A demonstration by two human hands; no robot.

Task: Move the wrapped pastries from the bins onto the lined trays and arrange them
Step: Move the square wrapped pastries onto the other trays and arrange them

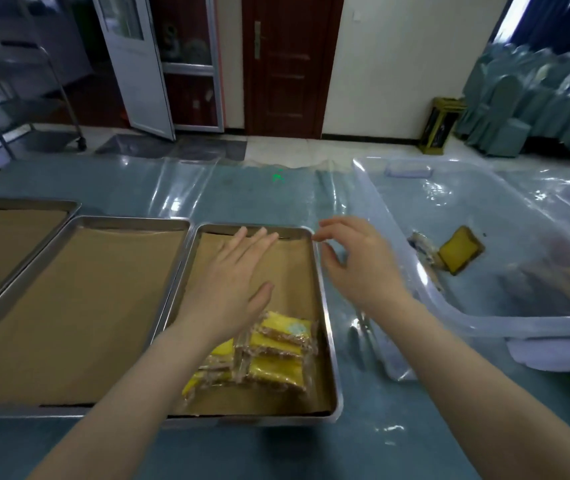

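A: We log the clear bin (484, 323) at right. One wrapped pastry (460, 250) lies on its floor, to the right of the right hand (356, 261) and apart from it, turned diagonally.
B: On the lined tray (325, 306), the pastry pile (276, 355) sits in the near right corner, just behind the left hand (231, 282). Long axes run roughly across the tray.
A: Hands?
B: Left is flat, fingers straight over the paper. Right is loosely curled above the tray's rim, holding nothing.

Bare forearms (131, 393), bare left grip (231, 275), right grip (356, 268)
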